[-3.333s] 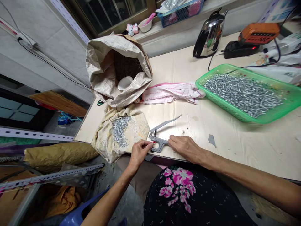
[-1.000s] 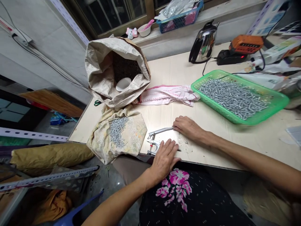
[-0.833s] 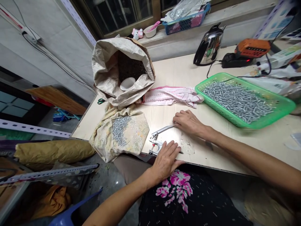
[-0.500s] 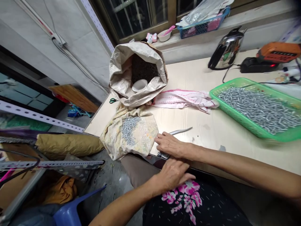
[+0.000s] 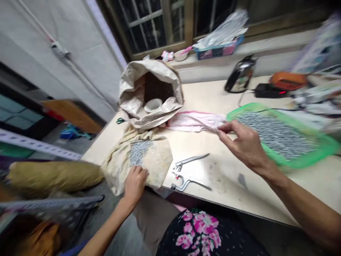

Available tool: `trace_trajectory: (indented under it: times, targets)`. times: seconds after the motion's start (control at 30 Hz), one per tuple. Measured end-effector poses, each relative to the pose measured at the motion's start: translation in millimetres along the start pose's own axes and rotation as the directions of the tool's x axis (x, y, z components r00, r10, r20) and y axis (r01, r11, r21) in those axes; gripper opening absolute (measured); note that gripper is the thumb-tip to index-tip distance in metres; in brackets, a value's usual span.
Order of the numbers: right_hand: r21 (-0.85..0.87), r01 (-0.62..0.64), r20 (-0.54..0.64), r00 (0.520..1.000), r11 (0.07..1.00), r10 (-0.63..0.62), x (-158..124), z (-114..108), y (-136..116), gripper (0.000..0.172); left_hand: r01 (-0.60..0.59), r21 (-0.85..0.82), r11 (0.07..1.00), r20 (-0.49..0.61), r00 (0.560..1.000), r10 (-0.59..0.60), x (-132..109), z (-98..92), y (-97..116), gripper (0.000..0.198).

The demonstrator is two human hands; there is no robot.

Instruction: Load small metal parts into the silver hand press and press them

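Note:
My right hand (image 5: 245, 147) pinches the near end of a pink-and-white towel (image 5: 193, 121) between thumb and fingers, to the left of the green basket (image 5: 269, 151). My left hand (image 5: 136, 182) rests with curled fingers on a yellowish patterned cloth (image 5: 161, 161), just below a heap of small silver metal pins (image 5: 140, 151). What its fingers hold, if anything, is hidden. Between my hands a silver hand tool like pliers (image 5: 183, 183) lies on the table with its handles spread. More silver pins (image 5: 279, 135) fill the green basket.
An open woven sack (image 5: 128, 89) with dark contents and a white bowl (image 5: 153, 105) stands at the back left. Green-handled scissors (image 5: 120, 121) lie beside it. Further back right are a metal kettle (image 5: 241, 74) and an orange-and-black device (image 5: 287, 81). The table edge (image 5: 226, 206) runs before my lap.
My hands have moved apart: the left went left onto the cloth, the right went right and up to the towel and took hold of it. The plier-like tool now lies uncovered. The view has shifted.

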State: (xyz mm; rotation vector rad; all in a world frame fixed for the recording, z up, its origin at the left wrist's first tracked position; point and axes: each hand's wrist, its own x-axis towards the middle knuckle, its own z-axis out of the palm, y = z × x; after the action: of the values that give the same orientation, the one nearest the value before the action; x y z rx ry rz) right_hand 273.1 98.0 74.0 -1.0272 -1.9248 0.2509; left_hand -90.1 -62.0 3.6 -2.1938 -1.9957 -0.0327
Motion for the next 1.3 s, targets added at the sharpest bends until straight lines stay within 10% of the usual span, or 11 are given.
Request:
trace_trajectory:
  times: [0.2,0.3,0.43,0.57,0.73,1.3]
  targets:
    - [-0.555,-0.081,-0.073,0.996,0.828,0.048,-11,-49,24,0.025,-0.152,-0.086,0.985,-0.013,0.988,0.152,9,24.0,-26,0.036]
    - [-0.396,0.079,0.246,0.969,0.915,0.023,-49,-16,1,0.02,-0.098,-0.207,0.974,-0.038,0.995,0.092,18,22.0,-29,0.037]
    - [-0.103,0.154,0.603,0.795,0.983,-0.061,-103,30,-35,0.017,0.135,-0.481,0.866,0.022,0.99,-0.142,26,-12.3,3,0.037]
    - [-0.11,0.071,0.677,0.736,0.991,0.022,-123,53,-38,0.012,0.343,-0.691,0.637,0.283,0.938,-0.198,34,-34.7,56,0.035]
    - [-0.044,0.197,0.674,0.73,0.979,-0.116,-127,71,-22,0.015,0.422,-0.768,0.481,0.369,0.906,-0.206,32,-15.6,84,0.032]
    - [-0.006,0.21,0.685,0.713,0.978,-0.148,-126,66,-26,0.016,0.393,-0.597,0.699,0.514,0.857,-0.042,41,-7.3,83,0.03]
